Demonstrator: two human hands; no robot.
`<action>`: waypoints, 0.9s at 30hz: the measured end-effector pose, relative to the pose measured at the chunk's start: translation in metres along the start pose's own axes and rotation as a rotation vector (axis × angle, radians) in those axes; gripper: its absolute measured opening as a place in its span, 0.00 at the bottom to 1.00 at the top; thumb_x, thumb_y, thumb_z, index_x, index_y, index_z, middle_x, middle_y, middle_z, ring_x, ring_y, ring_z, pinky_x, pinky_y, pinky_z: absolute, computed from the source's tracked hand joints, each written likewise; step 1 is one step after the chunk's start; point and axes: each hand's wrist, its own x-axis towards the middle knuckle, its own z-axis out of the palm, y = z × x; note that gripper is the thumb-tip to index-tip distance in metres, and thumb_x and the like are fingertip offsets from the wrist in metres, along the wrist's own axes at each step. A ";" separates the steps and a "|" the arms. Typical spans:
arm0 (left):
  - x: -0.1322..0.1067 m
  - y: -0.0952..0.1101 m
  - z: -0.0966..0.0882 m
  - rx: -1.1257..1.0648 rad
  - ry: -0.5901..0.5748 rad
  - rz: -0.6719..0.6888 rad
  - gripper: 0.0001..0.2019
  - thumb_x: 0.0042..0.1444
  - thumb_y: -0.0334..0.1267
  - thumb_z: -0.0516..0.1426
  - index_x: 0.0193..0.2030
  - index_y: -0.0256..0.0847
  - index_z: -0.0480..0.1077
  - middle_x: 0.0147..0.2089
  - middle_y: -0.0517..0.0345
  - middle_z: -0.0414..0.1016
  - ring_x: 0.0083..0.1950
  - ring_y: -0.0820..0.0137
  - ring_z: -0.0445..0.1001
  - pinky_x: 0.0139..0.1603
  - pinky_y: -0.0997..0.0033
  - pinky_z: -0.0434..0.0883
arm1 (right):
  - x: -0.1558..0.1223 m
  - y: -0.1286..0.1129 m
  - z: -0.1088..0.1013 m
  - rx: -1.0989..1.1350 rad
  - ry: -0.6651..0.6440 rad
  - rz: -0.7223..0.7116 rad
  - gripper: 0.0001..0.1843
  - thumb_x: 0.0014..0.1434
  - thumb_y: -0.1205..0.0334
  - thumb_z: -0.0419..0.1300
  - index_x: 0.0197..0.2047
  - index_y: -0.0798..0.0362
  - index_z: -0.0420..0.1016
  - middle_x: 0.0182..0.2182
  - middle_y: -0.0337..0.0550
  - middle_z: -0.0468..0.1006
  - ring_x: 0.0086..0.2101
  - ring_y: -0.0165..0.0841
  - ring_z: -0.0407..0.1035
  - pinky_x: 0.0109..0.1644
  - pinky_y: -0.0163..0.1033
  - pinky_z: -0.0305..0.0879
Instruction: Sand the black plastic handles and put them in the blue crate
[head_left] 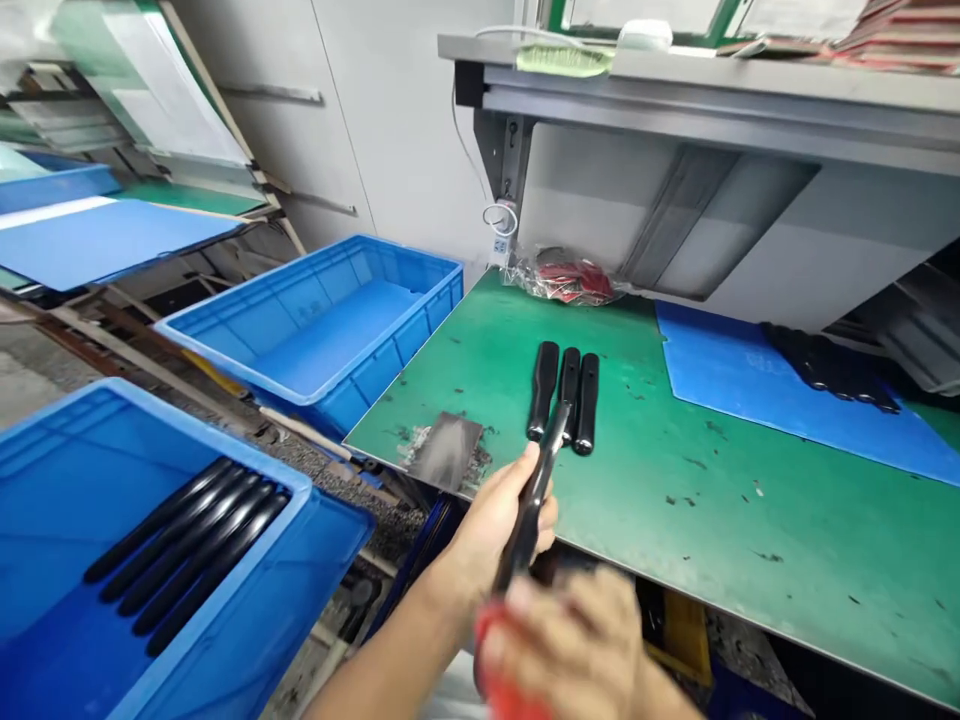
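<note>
My left hand [495, 520] is closed around a long black handle [536, 495] that points up over the front edge of the green table [750, 500]. My right hand [577, 640] sits close to the camera, blurred, closed on a red thing I cannot make out at the handle's lower end. Three more black handles [564, 392] lie side by side on the table just beyond the held one. Several black handles [187, 555] lie in the near blue bin [90, 450] at lower left.
A second blue bin [337, 310] stands empty left of the table. A grey patch [446, 450] marks the table's near corner. A blue sheet [750, 385] with black gloves [832, 365] lies at right, a bag of red items [566, 278] at the back under a grey shelf.
</note>
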 end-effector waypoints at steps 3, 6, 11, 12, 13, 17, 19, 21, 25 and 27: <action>-0.006 0.000 -0.006 0.011 -0.003 -0.047 0.19 0.55 0.51 0.67 0.39 0.37 0.71 0.22 0.68 0.57 0.18 0.81 0.55 0.16 0.82 0.52 | 0.033 0.004 -0.001 -0.172 -0.072 -0.321 0.20 0.72 0.49 0.49 0.59 0.38 0.76 0.61 0.30 0.73 0.43 0.38 0.66 0.44 0.44 0.60; -0.024 0.002 -0.011 0.095 -0.014 -0.101 0.20 0.53 0.53 0.68 0.41 0.38 0.74 0.20 0.69 0.57 0.17 0.82 0.53 0.16 0.82 0.51 | 0.066 0.036 -0.007 -0.214 -0.053 -0.393 0.22 0.74 0.54 0.44 0.58 0.42 0.76 0.63 0.30 0.71 0.41 0.34 0.66 0.42 0.43 0.58; -0.064 0.021 -0.013 0.213 -0.339 -0.197 0.25 0.49 0.50 0.71 0.48 0.34 0.78 0.27 0.57 0.72 0.25 0.79 0.68 0.26 0.82 0.64 | 0.085 0.099 -0.035 -0.345 -0.106 0.217 0.19 0.72 0.54 0.51 0.62 0.41 0.73 0.58 0.39 0.77 0.46 0.42 0.67 0.52 0.51 0.59; -0.065 0.026 -0.011 0.121 -0.354 -0.154 0.24 0.49 0.49 0.71 0.47 0.34 0.78 0.28 0.57 0.73 0.27 0.76 0.71 0.31 0.79 0.68 | 0.082 0.097 -0.037 -0.260 -0.048 0.317 0.20 0.72 0.53 0.51 0.62 0.42 0.73 0.59 0.41 0.75 0.50 0.43 0.67 0.55 0.52 0.59; -0.063 0.032 -0.010 0.006 -0.320 -0.104 0.21 0.52 0.48 0.69 0.47 0.36 0.78 0.29 0.56 0.75 0.29 0.73 0.74 0.35 0.75 0.73 | 0.078 0.090 -0.038 -0.112 0.030 0.421 0.21 0.71 0.53 0.50 0.62 0.44 0.73 0.60 0.44 0.74 0.51 0.43 0.68 0.55 0.52 0.60; -0.032 0.047 -0.006 -0.226 0.027 -0.028 0.13 0.65 0.39 0.56 0.50 0.32 0.74 0.46 0.45 0.78 0.39 0.65 0.80 0.34 0.69 0.78 | 0.057 0.042 -0.022 0.864 0.205 0.852 0.28 0.67 0.47 0.47 0.59 0.54 0.74 0.50 0.56 0.80 0.36 0.41 0.74 0.36 0.45 0.69; -0.018 0.047 -0.005 -0.162 0.153 0.026 0.16 0.69 0.41 0.52 0.51 0.30 0.73 0.45 0.43 0.78 0.32 0.69 0.77 0.25 0.74 0.74 | 0.046 0.027 -0.011 1.145 0.177 0.954 0.29 0.67 0.45 0.46 0.59 0.53 0.74 0.50 0.58 0.80 0.33 0.41 0.73 0.33 0.45 0.70; -0.011 0.041 -0.005 -0.085 0.213 0.128 0.17 0.70 0.44 0.51 0.53 0.32 0.72 0.43 0.45 0.77 0.30 0.70 0.75 0.24 0.72 0.74 | 0.035 0.023 -0.003 1.167 0.170 1.002 0.28 0.69 0.44 0.46 0.63 0.49 0.70 0.54 0.56 0.77 0.37 0.40 0.73 0.38 0.46 0.71; -0.011 0.027 -0.012 0.022 0.176 0.194 0.18 0.65 0.33 0.58 0.61 0.39 0.69 0.44 0.51 0.75 0.30 0.73 0.75 0.25 0.76 0.74 | 0.019 0.029 -0.003 0.858 0.100 0.946 0.27 0.71 0.42 0.48 0.66 0.44 0.68 0.59 0.48 0.73 0.52 0.42 0.67 0.59 0.49 0.62; -0.011 0.022 -0.015 0.018 0.158 0.159 0.24 0.61 0.29 0.61 0.64 0.43 0.67 0.43 0.54 0.74 0.26 0.77 0.72 0.21 0.80 0.69 | 0.018 0.027 -0.005 0.642 0.048 0.799 0.26 0.71 0.44 0.50 0.66 0.42 0.69 0.62 0.46 0.69 0.61 0.46 0.60 0.66 0.52 0.54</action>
